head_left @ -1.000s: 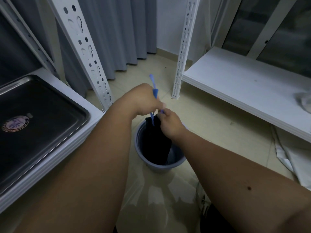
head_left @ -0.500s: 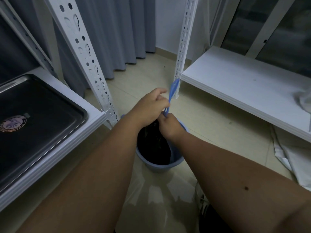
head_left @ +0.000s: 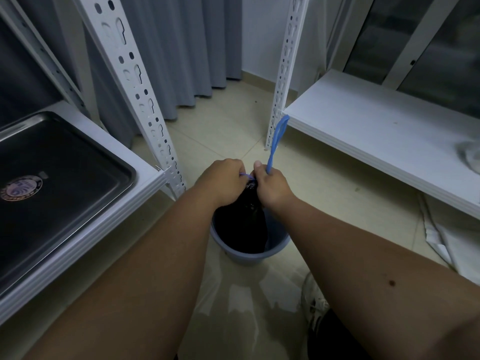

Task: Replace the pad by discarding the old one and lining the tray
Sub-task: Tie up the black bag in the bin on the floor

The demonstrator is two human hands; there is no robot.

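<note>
Over the bin (head_left: pixel 249 252) on the floor, both hands now pull apart at the neck of the black bag (head_left: pixel 242 224): the left hand (head_left: pixel 224 184) is closed on one blue drawstring (head_left: pixel 276 141) end, the right hand (head_left: pixel 272 187) gripping the loop that a second ago stood between them. The knot looks cinched, so discarding seems nearly done. On the left shelf (head_left: pixel 145 183) the tray (head_left: pixel 78 162) sits bare, unlined; the old pad, presumably bagged, is hidden.

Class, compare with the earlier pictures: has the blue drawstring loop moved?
Yes. The blue drawstring loop has swung right, from left of the white shelf post to overlap the shelf corner.
</note>
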